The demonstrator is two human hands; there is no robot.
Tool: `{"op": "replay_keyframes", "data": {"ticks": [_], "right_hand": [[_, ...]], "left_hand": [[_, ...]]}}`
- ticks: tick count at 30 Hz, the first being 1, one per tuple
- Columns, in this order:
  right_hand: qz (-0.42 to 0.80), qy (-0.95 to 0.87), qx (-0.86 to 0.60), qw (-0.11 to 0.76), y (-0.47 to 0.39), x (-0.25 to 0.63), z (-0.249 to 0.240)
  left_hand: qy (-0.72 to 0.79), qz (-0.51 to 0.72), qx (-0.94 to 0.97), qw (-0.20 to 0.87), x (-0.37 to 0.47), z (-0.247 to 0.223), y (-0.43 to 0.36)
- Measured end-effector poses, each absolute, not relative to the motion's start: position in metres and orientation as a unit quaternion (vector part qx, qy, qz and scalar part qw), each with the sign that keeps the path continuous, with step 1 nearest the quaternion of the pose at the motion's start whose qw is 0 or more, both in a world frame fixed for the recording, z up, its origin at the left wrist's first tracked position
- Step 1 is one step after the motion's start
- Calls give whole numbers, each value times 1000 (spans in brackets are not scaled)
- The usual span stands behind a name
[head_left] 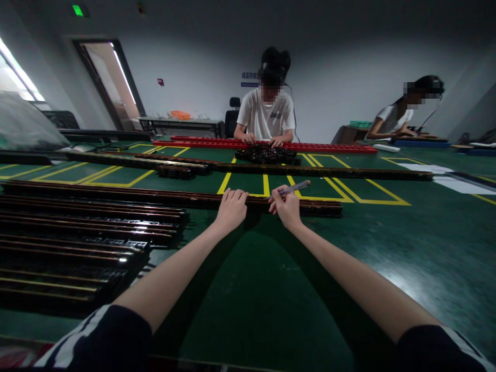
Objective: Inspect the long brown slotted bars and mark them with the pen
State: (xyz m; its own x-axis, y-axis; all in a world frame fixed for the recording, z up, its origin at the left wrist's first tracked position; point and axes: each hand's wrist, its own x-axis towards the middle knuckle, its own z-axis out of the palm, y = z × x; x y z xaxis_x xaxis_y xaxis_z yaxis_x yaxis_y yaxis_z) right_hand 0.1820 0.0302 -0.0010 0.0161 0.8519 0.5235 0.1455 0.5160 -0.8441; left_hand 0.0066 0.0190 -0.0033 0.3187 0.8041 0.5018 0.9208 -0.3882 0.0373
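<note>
My left hand (231, 209) lies over a long black rail with copper-coloured strips (174, 195), its fingers bent across the far edge. In my right hand (287, 207) is a slim pen (296, 188), pinched between thumb and fingers and slanting up to the right. The pen's lower end points at the rail between my two hands; whether it touches cannot be made out. The rail lies crosswise on the green table (248, 289).
At left lie several similar rails (77, 227) side by side. Farther back another long rail (329, 171) crosses the table. A co-worker (267, 116) faces me behind a dark pile of parts (267, 154) and a red rail (333, 148). Another person (395, 116) works at far right.
</note>
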Motion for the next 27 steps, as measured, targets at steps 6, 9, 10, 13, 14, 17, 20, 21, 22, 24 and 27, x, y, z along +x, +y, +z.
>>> {"op": "replay_keyframes", "data": {"ticks": [6,9,10,13,14,17,20,21,22,24,27], "right_hand": [[294,-648,-390,585,32,184,-3],[293,-652,-388,582,33,185,-4],[291,-652,-387,583,33,185,-4],[291,-659,-382,579,34,186,-5],[291,-660,-383,577,34,186,-5],[292,-661,-386,574,35,185,-6],[294,-661,-385,573,35,184,-5],[294,-660,-385,574,35,184,-5],[295,-660,-386,572,35,184,-5],[296,-661,-388,570,34,184,-5],[297,-658,-389,573,34,184,-4]], "left_hand": [[-538,-226,-803,121,7,-2,19],[-539,-222,-804,119,7,-2,19],[-540,-220,-804,118,7,-2,19],[-538,-218,-806,115,7,-2,19],[-537,-218,-807,114,7,-2,19],[-538,-218,-807,110,7,-2,18],[-541,-217,-805,110,7,0,18],[-541,-217,-805,110,7,0,17],[-541,-219,-805,109,7,0,17],[-539,-222,-805,110,7,0,17],[-533,-228,-806,116,7,-2,18]]}}
